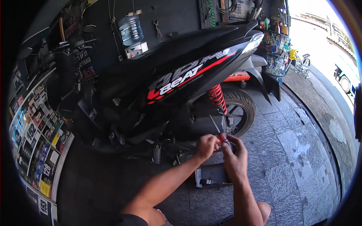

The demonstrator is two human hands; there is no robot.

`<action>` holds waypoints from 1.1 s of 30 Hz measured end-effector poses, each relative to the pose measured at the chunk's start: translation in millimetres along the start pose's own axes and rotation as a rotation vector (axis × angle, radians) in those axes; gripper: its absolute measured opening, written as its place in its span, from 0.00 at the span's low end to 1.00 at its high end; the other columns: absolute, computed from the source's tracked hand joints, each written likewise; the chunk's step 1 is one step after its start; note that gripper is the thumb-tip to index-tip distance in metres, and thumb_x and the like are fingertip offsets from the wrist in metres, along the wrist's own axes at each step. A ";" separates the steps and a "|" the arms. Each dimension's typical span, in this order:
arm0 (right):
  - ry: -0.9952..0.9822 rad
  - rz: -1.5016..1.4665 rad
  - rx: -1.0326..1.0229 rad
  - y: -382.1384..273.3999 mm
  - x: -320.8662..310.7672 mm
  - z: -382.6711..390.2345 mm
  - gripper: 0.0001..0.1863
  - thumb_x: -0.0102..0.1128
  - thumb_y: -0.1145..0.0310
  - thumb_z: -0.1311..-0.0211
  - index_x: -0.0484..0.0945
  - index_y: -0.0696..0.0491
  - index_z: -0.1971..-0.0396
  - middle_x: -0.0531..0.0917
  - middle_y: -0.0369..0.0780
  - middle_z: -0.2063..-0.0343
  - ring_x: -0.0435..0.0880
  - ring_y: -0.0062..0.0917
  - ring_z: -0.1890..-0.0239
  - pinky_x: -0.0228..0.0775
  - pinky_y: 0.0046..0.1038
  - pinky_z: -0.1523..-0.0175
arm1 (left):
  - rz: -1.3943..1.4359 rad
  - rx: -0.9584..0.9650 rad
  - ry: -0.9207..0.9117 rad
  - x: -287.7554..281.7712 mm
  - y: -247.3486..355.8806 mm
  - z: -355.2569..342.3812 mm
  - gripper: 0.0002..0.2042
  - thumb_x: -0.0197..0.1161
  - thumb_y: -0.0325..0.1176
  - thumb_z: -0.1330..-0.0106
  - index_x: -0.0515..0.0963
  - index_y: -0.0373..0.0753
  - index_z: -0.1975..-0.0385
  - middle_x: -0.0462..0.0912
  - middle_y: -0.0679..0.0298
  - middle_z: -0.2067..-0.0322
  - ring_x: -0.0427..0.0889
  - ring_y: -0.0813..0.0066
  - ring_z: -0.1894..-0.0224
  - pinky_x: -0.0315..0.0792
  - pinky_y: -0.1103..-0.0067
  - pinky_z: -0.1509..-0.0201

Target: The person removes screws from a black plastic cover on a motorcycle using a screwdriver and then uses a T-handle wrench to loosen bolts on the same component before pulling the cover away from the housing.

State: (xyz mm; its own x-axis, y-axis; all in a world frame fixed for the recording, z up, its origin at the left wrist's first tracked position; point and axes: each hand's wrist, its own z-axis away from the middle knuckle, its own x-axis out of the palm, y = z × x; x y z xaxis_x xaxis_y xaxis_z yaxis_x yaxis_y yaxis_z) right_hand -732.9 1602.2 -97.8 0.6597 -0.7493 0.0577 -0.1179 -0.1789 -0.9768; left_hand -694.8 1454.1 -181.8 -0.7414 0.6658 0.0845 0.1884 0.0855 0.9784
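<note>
My right hand (235, 158) is closed on the red handle of a screwdriver-like tool (223, 138), whose thin metal shaft points up and forward toward the black engine casing (203, 122) of a scooter. My left hand (206, 147) is closed right beside the handle, its fingertips at it; what they grip is hidden. The scooter's black body (177, 69) has red and white graphics. Below the casing are a red rear spring (217, 98) and the rear wheel (245, 116). A dark tray (209, 173) with a small black object lies on the floor behind my hands.
A sticker-covered display case (41, 147) curves along the left. A water jug (131, 30) stands against the back wall. A red jack-like piece (235, 77) is behind the scooter. A rack of bottles and small goods (277, 52) stands by the bright doorway. Grey stone tiles (286, 169) cover the floor.
</note>
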 end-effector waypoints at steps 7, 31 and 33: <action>-0.027 0.144 -0.038 13.3 73.7 23.9 0.22 0.60 0.66 0.40 0.72 0.63 0.50 0.81 0.54 0.57 0.81 0.40 0.51 0.70 0.34 0.46 | 0.189 -0.099 0.218 -63.2 56.8 -2.7 0.15 0.51 0.41 0.29 0.78 0.36 0.66 0.82 0.62 0.75 0.80 0.77 0.75 0.74 0.81 0.72; 0.009 -0.320 0.351 27.5 101.9 20.6 0.26 0.57 0.63 0.37 0.63 0.60 0.44 0.76 0.45 0.61 0.75 0.23 0.81 0.65 0.27 0.81 | -0.142 -0.182 0.266 -77.3 56.8 -16.2 0.16 0.64 0.41 0.37 0.79 0.35 0.81 0.79 0.63 0.84 0.78 0.78 0.82 0.70 0.80 0.77; -0.028 -0.443 0.497 20.8 79.3 11.8 0.22 0.47 0.57 0.33 0.65 0.56 0.46 0.79 0.45 0.63 0.74 0.24 0.82 0.65 0.25 0.81 | -0.043 -0.221 0.187 -61.9 60.7 -19.2 0.15 0.62 0.39 0.37 0.79 0.35 0.81 0.79 0.64 0.84 0.77 0.77 0.82 0.69 0.79 0.79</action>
State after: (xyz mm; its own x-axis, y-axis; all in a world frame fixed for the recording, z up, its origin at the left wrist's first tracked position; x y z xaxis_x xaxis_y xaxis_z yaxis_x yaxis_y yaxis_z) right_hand -674.3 1546.6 -116.0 0.5870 -0.6542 0.4769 0.5205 -0.1462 -0.8412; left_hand -649.8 1403.8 -124.1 -0.8555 0.5148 0.0549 0.0244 -0.0658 0.9975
